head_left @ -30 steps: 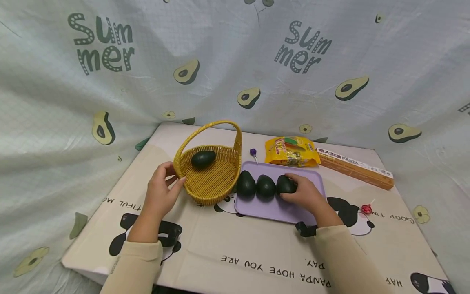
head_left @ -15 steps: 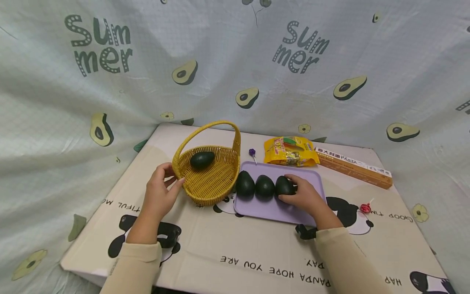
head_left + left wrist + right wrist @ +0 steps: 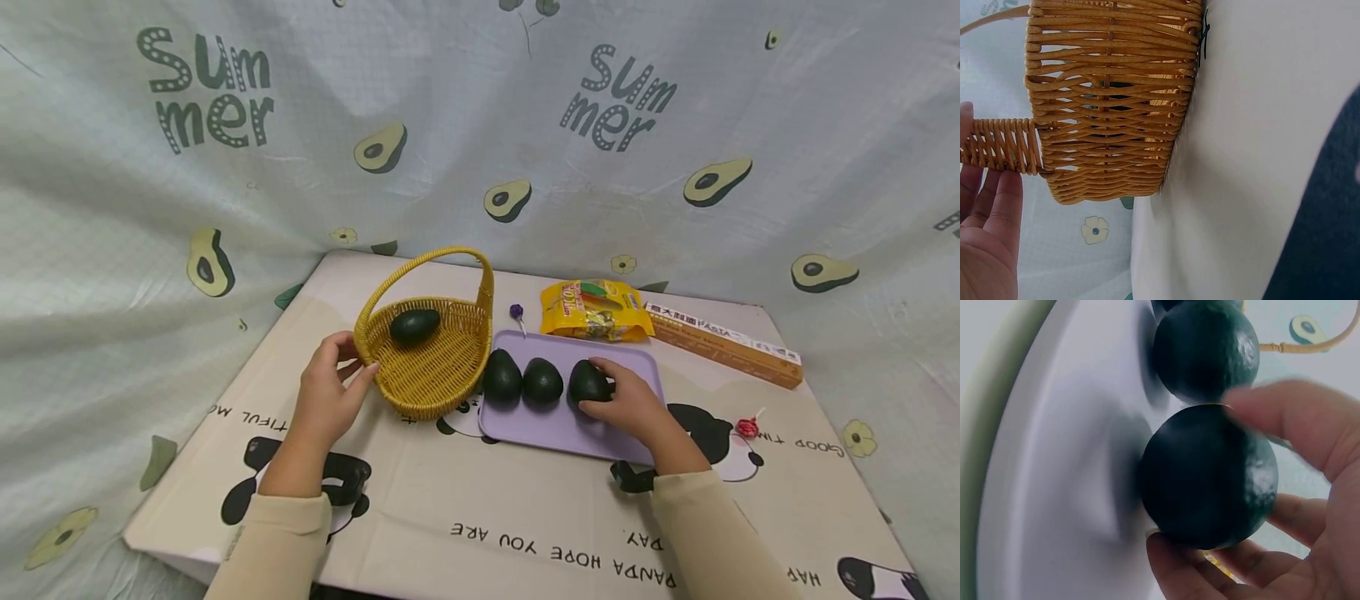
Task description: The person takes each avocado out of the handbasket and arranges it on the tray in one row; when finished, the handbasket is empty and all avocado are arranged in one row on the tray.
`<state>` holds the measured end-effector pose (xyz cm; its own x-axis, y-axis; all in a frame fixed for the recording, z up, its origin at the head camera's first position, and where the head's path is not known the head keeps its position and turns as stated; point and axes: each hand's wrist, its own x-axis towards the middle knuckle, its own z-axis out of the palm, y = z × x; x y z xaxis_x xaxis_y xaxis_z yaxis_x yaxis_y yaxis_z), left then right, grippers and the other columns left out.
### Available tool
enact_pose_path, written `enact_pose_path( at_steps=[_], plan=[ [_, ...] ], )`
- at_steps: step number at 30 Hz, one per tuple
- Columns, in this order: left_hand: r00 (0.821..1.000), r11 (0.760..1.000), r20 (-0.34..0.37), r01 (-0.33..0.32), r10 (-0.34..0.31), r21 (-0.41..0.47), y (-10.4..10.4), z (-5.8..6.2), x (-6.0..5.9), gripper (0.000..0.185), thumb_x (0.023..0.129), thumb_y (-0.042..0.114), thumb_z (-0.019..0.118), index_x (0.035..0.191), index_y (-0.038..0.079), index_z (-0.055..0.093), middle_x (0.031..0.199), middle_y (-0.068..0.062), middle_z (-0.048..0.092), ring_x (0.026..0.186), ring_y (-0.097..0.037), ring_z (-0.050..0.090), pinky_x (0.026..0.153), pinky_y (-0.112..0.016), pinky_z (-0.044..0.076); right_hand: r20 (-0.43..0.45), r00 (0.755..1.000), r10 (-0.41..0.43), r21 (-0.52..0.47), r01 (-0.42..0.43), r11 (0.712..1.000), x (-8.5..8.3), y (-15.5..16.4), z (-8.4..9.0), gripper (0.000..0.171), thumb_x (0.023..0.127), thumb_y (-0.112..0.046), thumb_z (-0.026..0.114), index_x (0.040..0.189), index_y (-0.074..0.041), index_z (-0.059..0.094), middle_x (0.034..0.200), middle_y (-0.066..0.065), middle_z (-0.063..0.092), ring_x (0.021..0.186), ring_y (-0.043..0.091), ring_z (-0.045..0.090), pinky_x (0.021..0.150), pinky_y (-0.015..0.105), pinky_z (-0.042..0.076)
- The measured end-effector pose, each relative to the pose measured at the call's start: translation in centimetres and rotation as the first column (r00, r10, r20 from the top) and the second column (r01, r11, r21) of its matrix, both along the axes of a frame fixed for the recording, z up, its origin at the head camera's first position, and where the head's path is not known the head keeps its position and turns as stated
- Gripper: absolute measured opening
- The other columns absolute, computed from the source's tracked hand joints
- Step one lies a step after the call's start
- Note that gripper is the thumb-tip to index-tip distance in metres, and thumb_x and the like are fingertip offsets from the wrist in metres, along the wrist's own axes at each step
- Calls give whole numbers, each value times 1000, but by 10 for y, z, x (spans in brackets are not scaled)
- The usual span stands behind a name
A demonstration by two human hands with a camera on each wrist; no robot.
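My right hand (image 3: 630,406) grips a dark green avocado (image 3: 587,383) over the lilac tray (image 3: 555,437). In the right wrist view the thumb lies on one side of that avocado (image 3: 1207,478) and the fingers on the other. Two more avocados, one in the middle (image 3: 542,382) and one at the left (image 3: 502,377), sit on the tray. Left of it stands a yellow woven basket (image 3: 431,375) with one avocado (image 3: 415,326) inside. My left hand (image 3: 330,392) pinches the base of the basket's handle (image 3: 1004,145) between thumb and fingers.
Behind the tray lie a yellow candy bag (image 3: 595,310) and a purple lollipop (image 3: 517,313). A long pasta box (image 3: 723,346) lies at the back right, a red lollipop (image 3: 748,427) at the right. A printed curtain (image 3: 450,125) hangs behind the table.
The right hand and its avocado have shifted slightly right, leaving a gap beside the middle avocado. The left hand and the basket have stayed in place.
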<state>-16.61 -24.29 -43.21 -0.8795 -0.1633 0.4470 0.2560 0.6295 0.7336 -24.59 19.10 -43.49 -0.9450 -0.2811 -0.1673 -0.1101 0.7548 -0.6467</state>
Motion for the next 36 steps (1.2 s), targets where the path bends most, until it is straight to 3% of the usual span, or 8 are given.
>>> enact_pose_path(
  at_steps=[9, 15, 26, 36],
  plan=[
    [1000, 1000, -8, 8, -7, 8, 1, 0, -1, 49, 92, 4, 75, 134, 4, 50, 123, -14, 58, 118, -29, 62, 100, -45, 59, -31, 999, 33, 28, -32, 999, 3, -2, 2, 78, 88, -30, 79, 154, -6, 43, 150, 24, 51, 126, 45, 57, 108, 60, 51],
    [1000, 1000, -14, 8, -8, 6, 0, -1, -1, 48, 92, 2, 74, 134, 3, 50, 122, -14, 58, 118, -29, 62, 100, -46, 59, -68, 996, 54, 98, -47, 994, 9, 0, 18, 76, 89, -32, 78, 152, -4, 45, 148, 24, 53, 122, 41, 60, 101, 56, 56],
    [1000, 1000, -21, 18, -18, 9, -1, -1, 0, 48, 93, 2, 74, 134, 2, 50, 122, -14, 58, 118, -30, 62, 99, -47, 59, -134, 985, 113, 127, -96, 987, 20, -3, 42, 71, 91, -29, 76, 149, 0, 48, 144, 24, 57, 122, 44, 60, 103, 61, 54],
    [1000, 1000, -17, 20, -20, 0, -1, 1, 1, 48, 93, 4, 75, 134, 3, 50, 123, -14, 58, 118, -29, 63, 99, -43, 59, -113, 987, 115, 121, -101, 987, 18, -15, 60, 71, 92, -37, 75, 149, -4, 49, 142, 20, 59, 123, 38, 61, 105, 58, 54]
  ],
)
